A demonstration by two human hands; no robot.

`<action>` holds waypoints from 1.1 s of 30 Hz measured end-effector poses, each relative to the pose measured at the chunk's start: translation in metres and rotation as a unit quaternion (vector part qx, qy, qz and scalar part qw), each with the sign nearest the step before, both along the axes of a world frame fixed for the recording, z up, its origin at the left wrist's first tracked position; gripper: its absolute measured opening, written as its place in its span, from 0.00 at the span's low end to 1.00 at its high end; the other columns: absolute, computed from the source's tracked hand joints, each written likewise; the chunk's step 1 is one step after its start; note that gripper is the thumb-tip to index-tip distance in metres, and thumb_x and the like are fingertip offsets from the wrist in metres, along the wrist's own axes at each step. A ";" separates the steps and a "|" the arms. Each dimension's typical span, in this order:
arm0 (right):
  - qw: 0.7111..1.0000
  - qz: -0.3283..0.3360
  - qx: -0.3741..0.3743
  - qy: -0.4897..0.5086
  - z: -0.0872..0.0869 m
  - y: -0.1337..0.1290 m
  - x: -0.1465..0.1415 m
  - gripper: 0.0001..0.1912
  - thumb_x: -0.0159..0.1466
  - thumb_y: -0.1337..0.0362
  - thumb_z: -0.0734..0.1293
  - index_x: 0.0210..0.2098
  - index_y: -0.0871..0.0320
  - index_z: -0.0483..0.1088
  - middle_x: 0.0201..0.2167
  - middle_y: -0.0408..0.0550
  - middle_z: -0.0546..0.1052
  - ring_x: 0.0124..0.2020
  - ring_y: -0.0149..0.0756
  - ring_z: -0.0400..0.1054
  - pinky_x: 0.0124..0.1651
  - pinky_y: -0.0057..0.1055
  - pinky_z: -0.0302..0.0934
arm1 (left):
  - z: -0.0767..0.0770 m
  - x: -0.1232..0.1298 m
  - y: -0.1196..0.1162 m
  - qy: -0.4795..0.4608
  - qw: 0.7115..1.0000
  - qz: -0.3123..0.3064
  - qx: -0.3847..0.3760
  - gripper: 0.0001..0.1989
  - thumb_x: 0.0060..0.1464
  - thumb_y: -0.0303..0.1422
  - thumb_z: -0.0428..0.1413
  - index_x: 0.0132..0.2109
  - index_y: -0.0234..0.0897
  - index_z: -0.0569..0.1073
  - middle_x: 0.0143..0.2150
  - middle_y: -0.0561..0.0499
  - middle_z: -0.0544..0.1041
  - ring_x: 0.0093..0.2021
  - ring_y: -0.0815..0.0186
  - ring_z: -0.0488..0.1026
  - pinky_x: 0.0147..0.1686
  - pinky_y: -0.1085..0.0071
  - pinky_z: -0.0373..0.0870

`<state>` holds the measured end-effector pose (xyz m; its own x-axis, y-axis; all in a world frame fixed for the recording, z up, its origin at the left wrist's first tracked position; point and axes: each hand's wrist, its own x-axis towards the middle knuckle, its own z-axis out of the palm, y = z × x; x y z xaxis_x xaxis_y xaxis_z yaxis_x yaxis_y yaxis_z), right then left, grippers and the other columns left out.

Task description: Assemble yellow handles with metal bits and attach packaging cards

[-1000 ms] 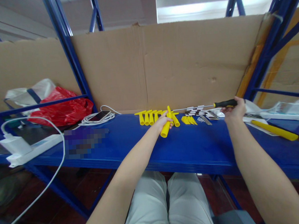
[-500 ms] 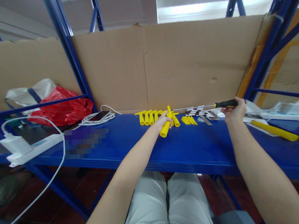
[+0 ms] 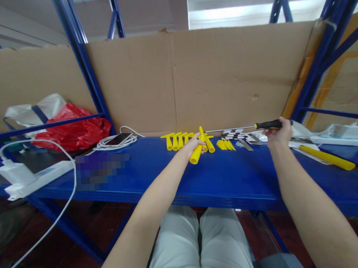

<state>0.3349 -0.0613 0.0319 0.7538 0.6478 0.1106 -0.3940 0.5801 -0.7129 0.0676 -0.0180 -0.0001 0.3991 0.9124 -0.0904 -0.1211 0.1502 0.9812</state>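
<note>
My left hand (image 3: 193, 146) grips a yellow T-shaped piece (image 3: 195, 154), its tube end pointing toward me. Wrapped round the black handle of a long screwdriver (image 3: 268, 124) is my right hand (image 3: 278, 134). The screwdriver's thin shaft runs left, and its tip reaches the upper part of the held piece. Several more yellow T-shaped pieces (image 3: 175, 143) stand in a row at the back of the blue table, left of and behind my left hand. Flat yellow pieces (image 3: 226, 145), small metal parts (image 3: 240, 144) and a metal strip (image 3: 246, 145) lie between my hands.
A cardboard sheet (image 3: 212, 80) backs the blue table (image 3: 223, 179). Left are a red bag (image 3: 76, 127), a phone (image 3: 119, 138) on coiled white cable (image 3: 103, 144) and a power strip (image 3: 46, 177). At the right lies a long yellow-handled object (image 3: 327, 157).
The view has shifted very slightly. Both hands keep their holds, and the screwdriver stays at the yellow piece.
</note>
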 end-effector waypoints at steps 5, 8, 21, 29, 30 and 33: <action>0.996 -0.039 -0.070 -0.032 0.002 -0.003 -0.008 0.09 0.69 0.66 0.59 0.32 0.54 0.57 0.14 0.33 0.65 0.11 0.26 0.59 0.14 0.21 0.58 | -0.002 0.001 0.002 -0.007 1.000 0.022 -0.002 0.45 0.50 0.14 0.48 0.72 0.46 0.46 0.40 0.48 0.76 0.14 0.78 0.63 0.15 0.80 0.61; 0.992 -0.031 -0.105 -0.058 0.000 -0.002 -0.008 0.12 0.70 0.59 0.61 0.31 0.54 0.57 0.15 0.33 0.66 0.12 0.27 0.62 0.14 0.21 0.59 | -0.003 0.001 0.003 -0.006 0.999 0.037 -0.004 0.44 0.51 0.14 0.47 0.71 0.46 0.48 0.39 0.49 0.76 0.14 0.78 0.63 0.15 0.80 0.61; 0.993 0.093 -0.075 -0.002 0.006 -0.007 -0.004 0.20 0.71 0.58 0.47 0.26 0.53 0.58 0.10 0.37 0.57 0.10 0.30 0.55 0.13 0.25 0.56 | -0.004 0.000 0.009 -0.003 0.997 0.082 0.006 0.47 0.49 0.15 0.49 0.72 0.48 0.47 0.47 0.43 0.76 0.16 0.78 0.64 0.16 0.78 0.64; 0.987 0.006 -0.125 -0.099 0.007 -0.009 -0.011 0.16 0.71 0.63 0.55 0.27 0.57 0.61 0.11 0.38 0.63 0.11 0.28 0.57 0.12 0.23 0.49 | -0.005 -0.002 0.012 0.015 0.994 0.108 -0.003 0.45 0.51 0.16 0.50 0.72 0.48 0.47 0.48 0.43 0.77 0.17 0.76 0.65 0.16 0.78 0.64; 0.988 0.001 -0.120 -0.097 0.007 -0.008 -0.011 0.15 0.71 0.64 0.56 0.27 0.57 0.61 0.11 0.37 0.63 0.11 0.28 0.56 0.12 0.23 0.49 | -0.005 -0.002 0.013 0.017 0.994 0.107 -0.003 0.45 0.51 0.16 0.50 0.72 0.48 0.47 0.48 0.43 0.77 0.17 0.76 0.64 0.16 0.78 0.64; 0.990 -0.010 -0.105 -0.096 0.004 -0.007 -0.010 0.14 0.71 0.66 0.57 0.27 0.56 0.59 0.11 0.35 0.61 0.10 0.26 0.54 0.12 0.22 0.48 | -0.005 -0.002 0.013 0.022 0.994 0.103 -0.001 0.45 0.52 0.16 0.50 0.72 0.48 0.47 0.48 0.43 0.77 0.17 0.77 0.64 0.17 0.78 0.64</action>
